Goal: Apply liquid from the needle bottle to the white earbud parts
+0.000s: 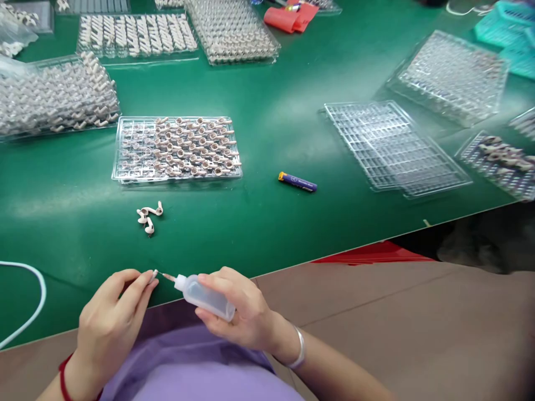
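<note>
Pinched between the fingers of my left hand is a small white earbud shell, mostly hidden by the fingertips. My right hand is wrapped round a translucent squeeze bottle with a white cap and a thin needle tip. The bottle lies tilted, its needle pointing left at the end of the earbud shell; whether they touch I cannot tell. Beyond my hands, a few loose earbud shells lie on the green table. Behind them stands a clear tray partly filled with rows of earbud shells.
A blue lighter lies right of the tray. Overlapping clear trays and a tray stack occupy the right side. Filled trays stand at the back left. A white cable curves at the left edge; teal baskets stand far right.
</note>
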{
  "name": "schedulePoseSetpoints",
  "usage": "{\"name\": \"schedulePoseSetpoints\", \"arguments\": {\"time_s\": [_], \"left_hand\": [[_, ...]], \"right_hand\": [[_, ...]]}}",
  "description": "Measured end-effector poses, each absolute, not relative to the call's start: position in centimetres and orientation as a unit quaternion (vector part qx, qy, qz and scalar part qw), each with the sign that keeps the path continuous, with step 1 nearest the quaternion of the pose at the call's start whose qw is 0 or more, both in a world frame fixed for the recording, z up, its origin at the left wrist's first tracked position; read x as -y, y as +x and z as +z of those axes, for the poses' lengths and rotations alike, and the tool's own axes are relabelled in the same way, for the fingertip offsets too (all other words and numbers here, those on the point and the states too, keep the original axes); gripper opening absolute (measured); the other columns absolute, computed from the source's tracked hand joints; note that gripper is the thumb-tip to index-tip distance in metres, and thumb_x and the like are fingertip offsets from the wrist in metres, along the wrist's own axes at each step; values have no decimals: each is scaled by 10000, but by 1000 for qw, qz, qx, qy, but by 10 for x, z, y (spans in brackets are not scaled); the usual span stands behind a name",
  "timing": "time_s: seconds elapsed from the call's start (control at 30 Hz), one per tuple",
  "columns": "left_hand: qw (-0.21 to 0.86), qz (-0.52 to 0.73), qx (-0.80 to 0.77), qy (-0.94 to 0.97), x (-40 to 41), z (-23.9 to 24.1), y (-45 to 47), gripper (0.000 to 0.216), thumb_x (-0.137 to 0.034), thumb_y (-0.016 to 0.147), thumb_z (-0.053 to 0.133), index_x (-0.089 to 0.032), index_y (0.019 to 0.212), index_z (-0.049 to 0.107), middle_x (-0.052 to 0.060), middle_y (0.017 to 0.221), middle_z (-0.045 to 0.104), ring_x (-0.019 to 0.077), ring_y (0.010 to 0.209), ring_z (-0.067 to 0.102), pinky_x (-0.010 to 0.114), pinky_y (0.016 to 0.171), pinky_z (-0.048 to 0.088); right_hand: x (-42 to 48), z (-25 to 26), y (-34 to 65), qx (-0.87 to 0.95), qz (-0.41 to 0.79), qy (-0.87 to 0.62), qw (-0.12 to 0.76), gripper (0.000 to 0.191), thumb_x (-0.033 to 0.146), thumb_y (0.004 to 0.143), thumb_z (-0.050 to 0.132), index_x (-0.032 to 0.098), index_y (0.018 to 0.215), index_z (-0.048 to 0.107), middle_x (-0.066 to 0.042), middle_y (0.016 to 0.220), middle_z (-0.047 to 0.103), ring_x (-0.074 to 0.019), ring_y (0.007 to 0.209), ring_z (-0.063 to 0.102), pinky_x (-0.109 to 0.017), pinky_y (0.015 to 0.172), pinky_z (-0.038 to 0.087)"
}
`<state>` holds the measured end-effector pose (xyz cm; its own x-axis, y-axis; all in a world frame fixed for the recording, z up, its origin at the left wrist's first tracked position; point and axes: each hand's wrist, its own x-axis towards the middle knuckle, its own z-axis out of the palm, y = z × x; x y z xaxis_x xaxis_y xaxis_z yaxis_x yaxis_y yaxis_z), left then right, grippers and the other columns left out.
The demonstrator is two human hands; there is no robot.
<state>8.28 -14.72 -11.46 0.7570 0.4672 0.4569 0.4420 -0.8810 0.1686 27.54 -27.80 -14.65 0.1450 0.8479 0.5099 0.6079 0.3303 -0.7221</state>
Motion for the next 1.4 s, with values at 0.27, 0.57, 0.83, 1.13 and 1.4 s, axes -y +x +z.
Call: {"name": "schedulePoseSetpoints", "arguments": {"time_s": [0.27,0.57,0.83,1.13,1.4], "left_hand": [[45,253,-237,937,148,-113,84,147,-94,832,704,-114,978,700,41,852,676,113,730,628,228,720,470],[45,254,-243,935,149,-115,83,158,-97,824,714,-126,980,699,35,852,675,112,722,630,230,717,478],[46,250,-248,935,146,-117,85,150,-117,833,707,-140,981,704,31,857,682,115,719,641,230,709,488],[353,230,-340,841,168,-107,77,146,-219,858,669,-253,969,757,17,920,742,134,784,699,194,709,549],[730,53,-525,434,201,-128,71,344,-530,672,790,-217,815,807,53,675,716,153,604,627,208,544,506]], "right_hand": [[277,-149,275,649,115,-569,491,441,208,867,622,171,1285,486,-91,940,726,-194,679,579,-330,604,526],[278,-149,275,647,120,-569,494,454,197,861,626,176,1292,485,-85,939,720,-190,685,580,-327,615,520],[277,-149,275,645,121,-569,495,467,185,846,632,183,1291,488,-80,930,716,-187,685,580,-324,614,526],[287,-145,265,519,243,-594,564,514,202,809,682,215,1287,494,-80,1025,673,-186,828,663,-300,715,568],[278,-159,236,623,146,-513,572,392,63,852,574,171,1227,535,-84,928,650,-185,803,614,-294,663,547]]}}
